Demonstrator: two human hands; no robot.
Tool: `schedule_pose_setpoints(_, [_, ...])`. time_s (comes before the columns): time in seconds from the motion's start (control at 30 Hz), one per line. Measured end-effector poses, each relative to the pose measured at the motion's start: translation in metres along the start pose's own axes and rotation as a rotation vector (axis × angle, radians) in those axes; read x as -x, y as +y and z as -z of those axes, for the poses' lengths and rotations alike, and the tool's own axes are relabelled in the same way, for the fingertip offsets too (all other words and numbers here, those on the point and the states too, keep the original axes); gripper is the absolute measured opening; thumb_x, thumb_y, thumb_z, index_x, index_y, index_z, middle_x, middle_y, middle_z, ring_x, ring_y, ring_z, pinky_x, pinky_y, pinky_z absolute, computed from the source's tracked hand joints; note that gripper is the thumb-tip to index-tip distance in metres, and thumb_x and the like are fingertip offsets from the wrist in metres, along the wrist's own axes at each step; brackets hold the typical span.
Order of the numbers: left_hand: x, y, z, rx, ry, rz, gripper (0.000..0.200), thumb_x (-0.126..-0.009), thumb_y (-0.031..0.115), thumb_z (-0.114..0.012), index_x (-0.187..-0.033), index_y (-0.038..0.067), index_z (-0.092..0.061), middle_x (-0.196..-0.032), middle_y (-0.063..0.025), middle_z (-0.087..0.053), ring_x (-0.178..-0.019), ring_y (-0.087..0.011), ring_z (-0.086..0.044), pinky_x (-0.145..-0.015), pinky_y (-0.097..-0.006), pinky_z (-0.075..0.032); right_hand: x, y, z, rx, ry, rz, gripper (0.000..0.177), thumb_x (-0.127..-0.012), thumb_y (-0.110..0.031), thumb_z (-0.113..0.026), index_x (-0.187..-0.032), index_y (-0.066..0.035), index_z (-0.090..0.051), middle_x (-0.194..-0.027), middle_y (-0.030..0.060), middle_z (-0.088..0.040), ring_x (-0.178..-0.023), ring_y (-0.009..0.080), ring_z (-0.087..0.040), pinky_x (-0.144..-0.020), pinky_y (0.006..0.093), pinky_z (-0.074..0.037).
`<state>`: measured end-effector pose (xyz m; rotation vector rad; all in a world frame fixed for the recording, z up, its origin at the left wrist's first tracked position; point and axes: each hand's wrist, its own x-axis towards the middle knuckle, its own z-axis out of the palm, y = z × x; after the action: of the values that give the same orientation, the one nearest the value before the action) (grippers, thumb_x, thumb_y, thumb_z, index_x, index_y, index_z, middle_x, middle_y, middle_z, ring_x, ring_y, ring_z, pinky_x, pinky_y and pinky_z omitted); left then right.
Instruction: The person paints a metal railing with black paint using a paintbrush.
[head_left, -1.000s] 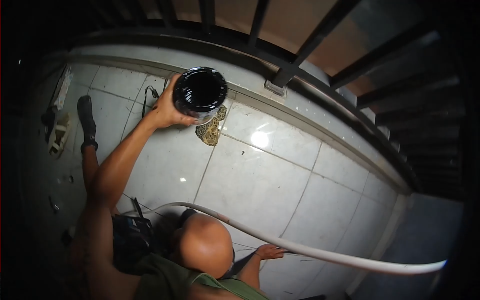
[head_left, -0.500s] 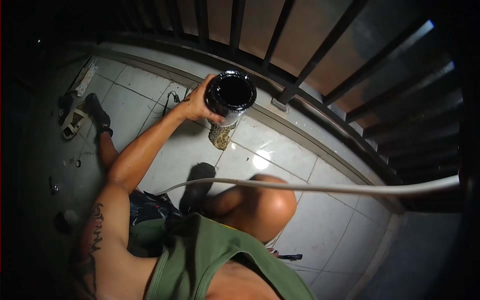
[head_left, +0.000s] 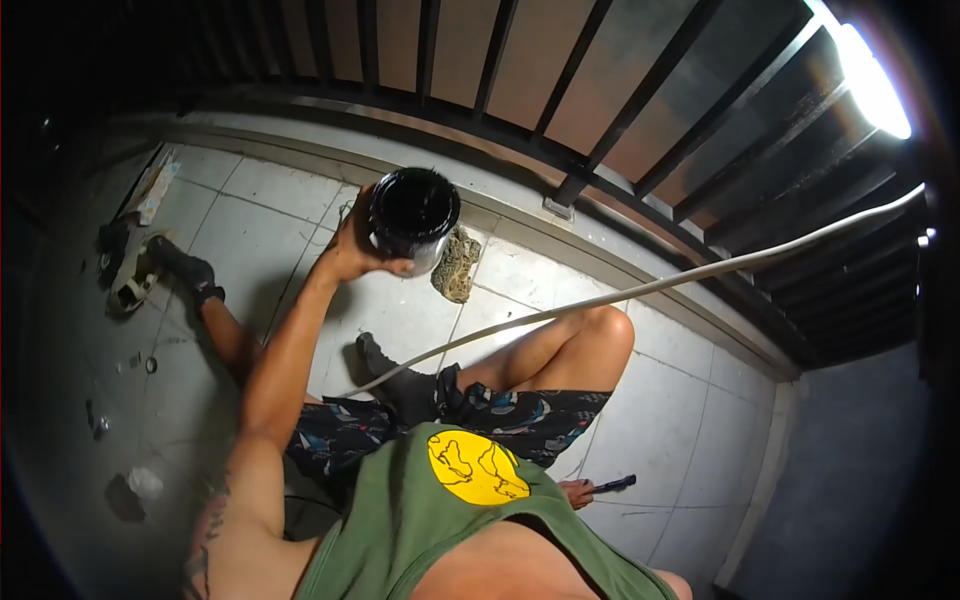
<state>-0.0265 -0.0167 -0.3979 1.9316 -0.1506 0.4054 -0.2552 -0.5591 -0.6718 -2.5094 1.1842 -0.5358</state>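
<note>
My left hand (head_left: 357,250) is wrapped around the side of a can (head_left: 425,255) with a glossy black, smeared rim. Dark contents fill its inside, which looks like paint. Just beyond the can, a patterned cloth (head_left: 457,272) lies crumpled on the tiles. Low on the right, partly covered by my green shirt (head_left: 400,530), my right hand (head_left: 577,493) is closed around a slim dark tool (head_left: 614,484). The tool looks like a brush, though its kind is hard to make out.
A black barred railing (head_left: 490,60) on a low ledge runs across the far side. One pale cable (head_left: 690,277) crosses above my legs toward a bright lamp (head_left: 875,80). At left lie a sandal (head_left: 135,280) and crumpled white material (head_left: 145,483).
My view has shifted, bringing the lamp and more of my legs into sight. In the picture, the can sits further left and slightly lower, still held. More of my right hand shows.
</note>
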Motion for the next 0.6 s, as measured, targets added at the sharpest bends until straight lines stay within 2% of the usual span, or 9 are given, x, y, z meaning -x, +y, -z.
schedule_pose_setpoints(0.07, [0.021,-0.003,0.002,0.001,-0.018,0.031,0.114,-0.039,0.036,-0.094,-0.131,0.005,-0.034,-0.125,-0.0117,-0.049,-0.12,-0.0249,-0.046,-0.104,-0.037,-0.036,-0.014,-0.01,0.027,0.016,-0.003,-0.018,0.024,-0.094,-0.017,-0.044,-0.111,-0.002,-0.051,-0.101,0.0228,-0.05,-0.095,0.0407,-0.05,-0.084,0.0468,-0.041])
schedule_pose_setpoints(0.2, [0.048,-0.016,0.005,-0.054,-0.035,0.156,0.113,-0.038,0.034,-0.094,-0.129,0.005,-0.034,-0.121,-0.0115,-0.05,-0.117,-0.0248,-0.048,-0.1,-0.0351,-0.038,-0.076,-0.094,0.061,-0.372,0.085,0.332,0.036,-0.094,-0.01,-0.042,-0.129,-0.002,-0.044,-0.121,0.0286,-0.05,-0.105,0.0434,-0.051,-0.091,0.0463,-0.039])
schedule_pose_setpoints(0.23, [0.053,-0.019,0.006,-0.028,-0.036,0.146,0.111,-0.039,0.03,-0.094,-0.129,0.005,-0.033,-0.122,-0.0112,-0.05,-0.117,-0.0242,-0.048,-0.101,-0.0356,-0.038,-0.1,-0.106,0.057,-0.414,0.048,0.308,0.04,-0.093,-0.012,-0.047,-0.131,-0.002,-0.041,-0.122,0.025,-0.053,-0.108,0.0354,-0.054,-0.092,0.0404,-0.042])
schedule_pose_setpoints(0.27, [0.057,-0.022,0.006,-0.001,-0.036,0.136,0.11,-0.041,0.027,-0.094,-0.129,0.005,-0.033,-0.123,-0.0108,-0.049,-0.116,-0.0236,-0.048,-0.101,-0.0361,-0.038,-0.107,-0.155,0.077,-0.552,-0.009,0.262,0.041,-0.093,-0.012,-0.049,-0.132,-0.003,-0.04,-0.105,0.0178,-0.06,-0.085,0.0246,-0.06,-0.074,0.0336,-0.048])
schedule_pose_setpoints(0.37, [0.064,-0.019,0.005,-0.044,0.022,0.118,0.107,-0.041,0.025,-0.094,-0.128,0.005,-0.034,-0.121,-0.0107,-0.051,-0.114,-0.0229,-0.05,-0.099,-0.0362,-0.04,-0.154,-0.243,0.076,-0.909,-0.282,0.373,0.032,-0.092,-0.009,-0.054,-0.122,-0.004,-0.046,-0.079,0.0029,-0.059,-0.059,0.0059,-0.044,-0.051,0.0211,-0.037])
schedule_pose_setpoints(0.43, [0.067,-0.011,0.006,-0.008,0.024,0.152,0.106,-0.041,0.027,-0.093,-0.127,0.004,-0.035,-0.12,-0.0109,-0.051,-0.113,-0.0231,-0.05,-0.098,-0.036,-0.04,-0.166,-0.312,0.067,-0.936,-0.25,0.623,0.017,-0.092,-0.007,-0.053,-0.108,-0.002,-0.055,-0.077,0.0008,-0.058,-0.059,0.0052,-0.046,-0.054,0.0199,-0.038])
schedule_pose_setpoints(0.5, [0.069,-0.008,0.002,0.077,0.051,0.203,0.105,-0.042,0.027,-0.093,-0.126,0.003,-0.036,-0.117,-0.0111,-0.051,-0.11,-0.0236,-0.051,-0.097,-0.0359,-0.041,-0.168,-0.375,0.047,-0.965,-0.264,0.813,0.02,-0.091,-0.007,-0.055,-0.11,-0.001,-0.058,-0.076,0.0002,-0.058,-0.062,0.0065,-0.049,-0.056,0.0197,-0.04])
schedule_pose_setpoints(0.53, [0.069,-0.007,0.0,0.071,0.047,0.207,0.105,-0.042,0.027,-0.093,-0.126,0.003,-0.036,-0.117,-0.0111,-0.051,-0.11,-0.0236,-0.051,-0.097,-0.0359,-0.041,-0.165,-0.406,0.041,-0.93,-0.289,0.946,0.017,-0.086,-0.003,-0.059,-0.102,-0.001,-0.061,-0.081,0.0055,-0.064,-0.068,0.0165,-0.059,-0.064,0.0248,-0.047])
schedule_pose_setpoints(0.6, [0.07,-0.002,-0.001,0.022,0.068,0.2,0.104,-0.042,0.026,-0.093,-0.126,0.003,-0.036,-0.117,-0.0112,-0.052,-0.11,-0.0236,-0.052,-0.096,-0.0357,-0.042,-0.151,-0.469,0.053,-0.744,-0.184,1.313,0.019,-0.083,-0.006,-0.063,-0.102,-0.004,-0.063,-0.085,0.0117,-0.066,-0.068,0.0265,-0.064,-0.063,0.0287,-0.05])
